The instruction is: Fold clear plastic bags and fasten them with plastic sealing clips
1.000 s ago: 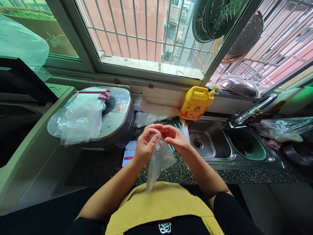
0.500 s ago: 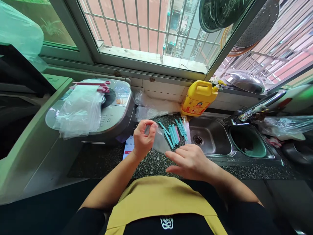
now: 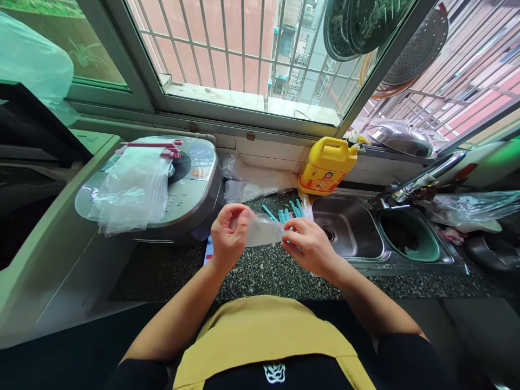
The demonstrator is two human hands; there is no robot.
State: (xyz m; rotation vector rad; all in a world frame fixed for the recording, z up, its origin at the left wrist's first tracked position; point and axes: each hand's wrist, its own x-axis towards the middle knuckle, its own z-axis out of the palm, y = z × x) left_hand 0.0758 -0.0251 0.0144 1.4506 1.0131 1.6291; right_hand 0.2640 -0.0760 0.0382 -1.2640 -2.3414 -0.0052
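Note:
A small clear plastic bag [image 3: 262, 231] is stretched sideways above the speckled dark counter [image 3: 264, 271]. My left hand [image 3: 228, 236] pinches its left end and my right hand [image 3: 309, 245] pinches its right end. Just behind my right hand lie several teal sealing sticks [image 3: 286, 211] on the counter, partly hidden by my fingers. A phone [image 3: 209, 250] with a red button on its screen peeks out under my left wrist.
A grey rice cooker [image 3: 190, 187] at the left carries a pile of clear bags [image 3: 132, 189] clipped with pink sticks [image 3: 152, 146]. A yellow detergent jug [image 3: 327, 165] stands by the steel sink [image 3: 349, 233] with a green basin [image 3: 410, 241] and tap [image 3: 422, 181]. More clear bags [image 3: 254, 184] lie at the wall.
The bag hung down from both hands a second ago. My right hand let go and dropped low, then came back up and took the bag's right end, pulling it out sideways.

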